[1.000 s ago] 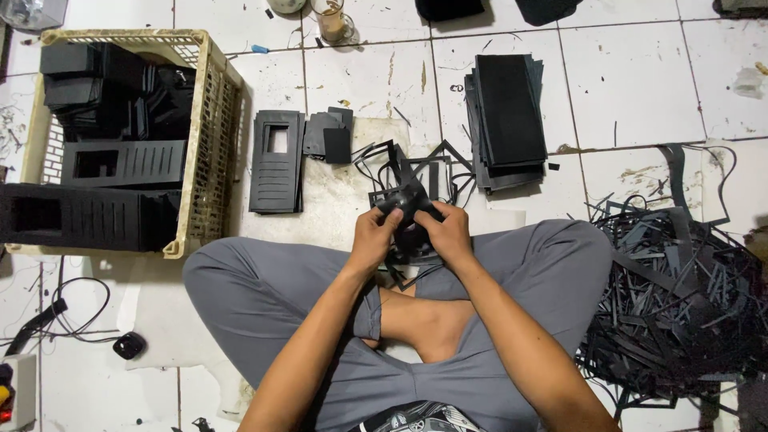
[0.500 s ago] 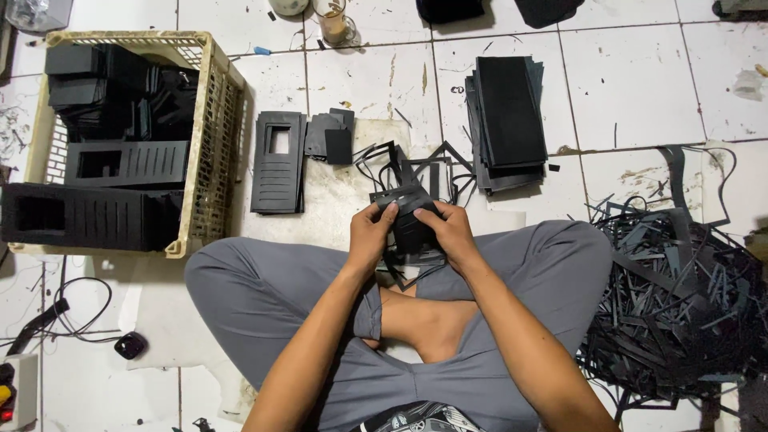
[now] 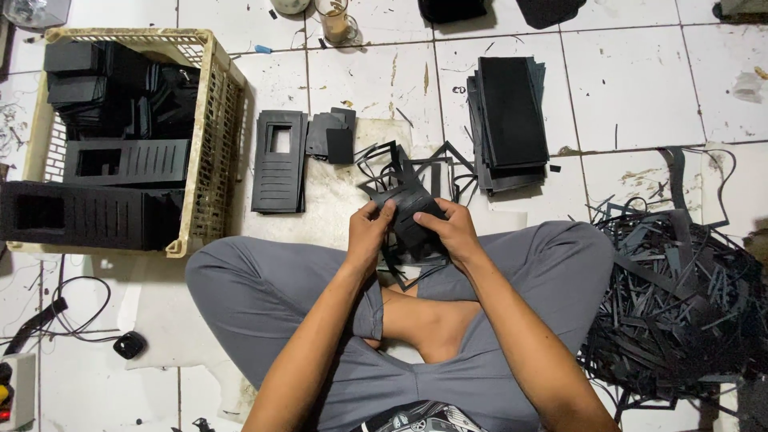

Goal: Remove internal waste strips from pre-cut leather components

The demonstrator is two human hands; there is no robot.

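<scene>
Landmark: the woven plastic crate [image 3: 210,136] on the tiled floor [image 3: 632,88] is being taken as the reference for all places.
Held piece: a black die-cut foam sheet [image 3: 410,210] is being held above the crossed legs, well to the right of the crate, with loose cut strips hanging from it.
Left hand: the left hand [image 3: 370,232] is being kept on the sheet's left edge, its fingers [image 3: 382,214] being closed on the sheet with the thumb on top.
Right hand: the right hand [image 3: 453,230] is being kept on the sheet's right edge, its fingers [image 3: 429,226] being pinched shut on the same sheet.
Slotted panels: a small stack of black cut panels [image 3: 278,162] is being kept just right of the crate.
Blank stack: a pile of plain black sheets [image 3: 509,120] is being kept far right of the crate.
Offcuts: a heap of black scrap strips [image 3: 680,304] is being kept farthest from the crate, beside the right knee.
Crate contents: black cut panels are being stored inside.
</scene>
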